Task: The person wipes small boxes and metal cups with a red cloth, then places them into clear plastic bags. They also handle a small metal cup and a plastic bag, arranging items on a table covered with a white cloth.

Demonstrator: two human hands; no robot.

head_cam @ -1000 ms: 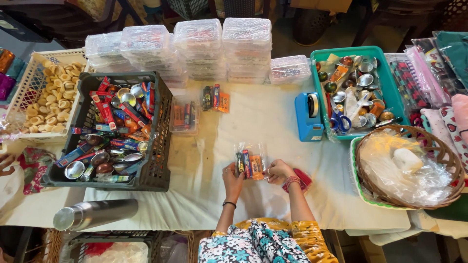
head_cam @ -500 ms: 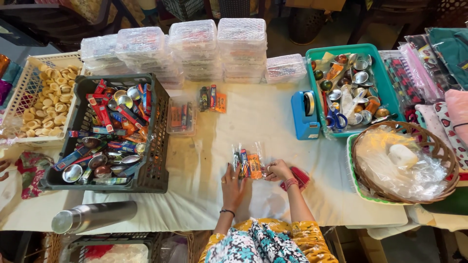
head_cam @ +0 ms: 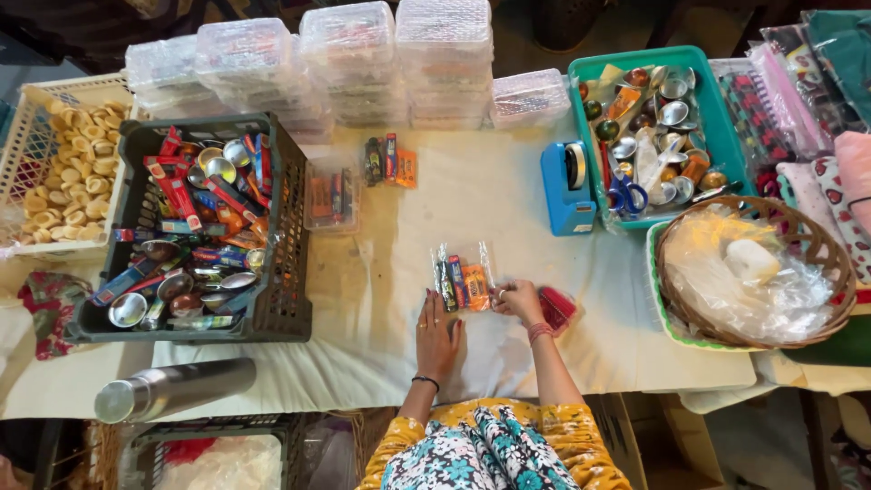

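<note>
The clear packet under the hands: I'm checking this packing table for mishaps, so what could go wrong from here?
The clear packet of small coloured items lies flat, the left hand pressing beside it and the right hand at its edge; if its mouth is unsealed, items could slide out. The steel flask lies on its side at the table's near edge and might roll off. The stacked clear boxes stand tall and could topple if bumped.

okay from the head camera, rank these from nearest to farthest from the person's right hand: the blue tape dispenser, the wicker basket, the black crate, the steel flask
1. Blue tape dispenser, just up and right of the right hand.
2. Wicker basket, on the right, and black crate, on the left: too close to call.
3. Steel flask, at the near left table edge, farthest.
</note>
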